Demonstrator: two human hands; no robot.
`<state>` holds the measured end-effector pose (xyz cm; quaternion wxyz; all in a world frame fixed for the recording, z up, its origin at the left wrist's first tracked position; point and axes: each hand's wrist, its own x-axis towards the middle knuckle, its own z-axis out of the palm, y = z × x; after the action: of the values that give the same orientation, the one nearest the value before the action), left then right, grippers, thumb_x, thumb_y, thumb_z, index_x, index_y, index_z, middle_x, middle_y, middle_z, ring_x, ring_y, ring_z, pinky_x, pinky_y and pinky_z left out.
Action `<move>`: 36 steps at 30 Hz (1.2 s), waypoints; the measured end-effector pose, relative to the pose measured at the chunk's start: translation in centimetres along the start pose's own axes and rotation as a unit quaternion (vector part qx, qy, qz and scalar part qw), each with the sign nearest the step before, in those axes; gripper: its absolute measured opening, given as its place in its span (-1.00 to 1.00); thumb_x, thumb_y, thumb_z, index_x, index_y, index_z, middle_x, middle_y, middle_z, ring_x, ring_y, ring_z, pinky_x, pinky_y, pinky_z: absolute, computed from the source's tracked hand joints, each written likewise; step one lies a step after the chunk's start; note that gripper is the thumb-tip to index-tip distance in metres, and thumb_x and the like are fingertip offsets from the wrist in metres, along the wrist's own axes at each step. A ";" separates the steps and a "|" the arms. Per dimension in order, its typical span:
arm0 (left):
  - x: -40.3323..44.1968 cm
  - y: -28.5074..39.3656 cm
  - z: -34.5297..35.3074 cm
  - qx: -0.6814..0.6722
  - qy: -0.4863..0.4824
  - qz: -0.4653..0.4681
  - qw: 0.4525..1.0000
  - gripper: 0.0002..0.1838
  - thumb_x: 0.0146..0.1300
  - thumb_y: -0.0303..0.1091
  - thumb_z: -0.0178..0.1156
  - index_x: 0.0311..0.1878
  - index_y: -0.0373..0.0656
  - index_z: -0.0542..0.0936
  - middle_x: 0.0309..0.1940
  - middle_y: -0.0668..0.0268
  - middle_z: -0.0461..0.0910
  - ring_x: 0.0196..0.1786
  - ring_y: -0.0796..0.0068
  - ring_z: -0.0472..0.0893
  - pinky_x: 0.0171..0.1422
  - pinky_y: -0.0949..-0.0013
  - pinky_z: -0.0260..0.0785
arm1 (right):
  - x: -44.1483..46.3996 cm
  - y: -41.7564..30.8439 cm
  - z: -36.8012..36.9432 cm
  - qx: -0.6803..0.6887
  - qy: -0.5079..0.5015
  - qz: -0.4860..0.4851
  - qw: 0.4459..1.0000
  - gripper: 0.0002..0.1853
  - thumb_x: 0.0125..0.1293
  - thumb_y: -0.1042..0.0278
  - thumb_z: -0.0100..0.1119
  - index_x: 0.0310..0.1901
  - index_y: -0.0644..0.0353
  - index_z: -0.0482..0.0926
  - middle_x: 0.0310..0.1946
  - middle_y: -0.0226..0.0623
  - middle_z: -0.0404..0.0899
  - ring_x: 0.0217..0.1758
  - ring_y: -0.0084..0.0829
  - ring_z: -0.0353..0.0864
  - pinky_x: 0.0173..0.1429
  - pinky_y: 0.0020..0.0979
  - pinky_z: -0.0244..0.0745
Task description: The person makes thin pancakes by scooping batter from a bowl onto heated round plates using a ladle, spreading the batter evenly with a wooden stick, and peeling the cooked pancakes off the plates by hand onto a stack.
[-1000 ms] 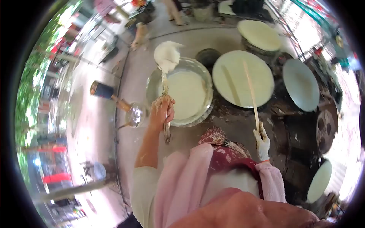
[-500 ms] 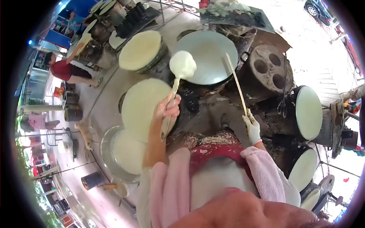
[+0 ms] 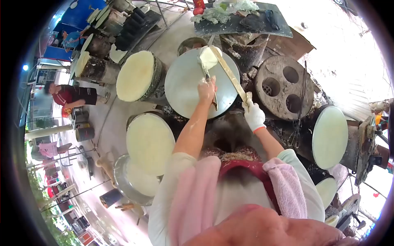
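Observation:
My bare left hand [image 3: 207,88] grips the handle of a ladle [image 3: 215,102], its fingers closed around it. Pale, thick batter [image 3: 208,58] fills the ladle's head, over the far part of a round grey griddle [image 3: 180,88]. In a white glove, my right hand [image 3: 255,116] is closed on the near end of a flat wooden stick [image 3: 231,76]. The stick slants across the griddle's right side, its far end beside the batter. Whether stick and batter touch, I cannot tell.
Batter-coated round griddles stand at the left [image 3: 135,76], nearer left [image 3: 150,137] and right [image 3: 329,137]. A metal basin [image 3: 119,174] holds pale batter. A holed round stove piece [image 3: 281,98] sits right of the griddle. Farther left stands a person in a red shirt [image 3: 65,94].
My left hand has carried the batter-loaded ladle forward and right, over the grey griddle. My right hand has moved up and left, and the stick now leans in beside the ladle's head.

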<state>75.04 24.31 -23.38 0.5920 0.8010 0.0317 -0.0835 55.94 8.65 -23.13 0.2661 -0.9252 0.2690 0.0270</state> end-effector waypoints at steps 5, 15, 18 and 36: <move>1.3 -3.5 -5.0 0.257 0.141 0.181 0.939 -0.65 0.28 -0.22 0.25 -0.06 -0.31 0.49 -0.52 0.14 0.53 -0.52 0.26 0.57 -0.38 0.20 0.40 | 1.1 -1.9 1.9 0.377 -0.106 0.074 0.917 -0.51 0.41 0.23 0.16 0.30 0.27 0.43 0.15 -0.04 0.57 0.13 -0.26 0.61 0.14 -0.31 0.50; -3.1 -2.1 -19.0 0.038 0.047 0.157 0.986 -0.72 0.47 -0.22 0.09 -0.08 -0.30 0.43 -0.56 0.35 0.43 -0.65 0.57 0.39 -0.60 0.43 0.24 | 1.3 -7.8 0.0 0.430 -0.165 0.133 0.877 -0.40 0.33 0.16 0.30 0.35 0.24 0.44 -0.32 -0.54 0.53 -0.32 -0.77 0.41 -0.26 -0.68 0.26; -7.2 2.0 -21.2 -0.084 -0.046 -0.033 0.995 -0.75 0.47 -0.21 0.10 -0.12 -0.24 0.43 -0.59 0.39 0.37 -0.69 0.60 0.33 -0.64 0.45 0.18 | 2.1 -7.1 1.1 0.360 -0.107 0.032 0.926 -0.40 0.31 0.12 0.33 0.30 0.27 0.49 -0.14 -0.41 0.66 -0.13 -0.63 0.55 -0.05 -0.61 0.42; -19.6 -0.4 -25.5 -0.039 0.164 -0.126 0.978 -0.76 0.51 -0.23 -0.03 -0.07 -0.23 0.46 -0.67 0.37 0.39 -0.72 0.60 0.31 -0.70 0.44 0.08 | 9.0 -5.8 0.0 0.363 -0.276 0.037 0.889 -0.52 0.38 0.18 0.27 0.22 0.30 0.55 -0.16 -0.39 0.63 -0.25 -0.70 0.49 -0.20 -0.67 0.35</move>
<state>58.10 49.67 -13.17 0.5941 0.7696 0.2326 -0.0234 66.57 8.45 -22.11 0.6457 -0.7089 0.2094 0.1918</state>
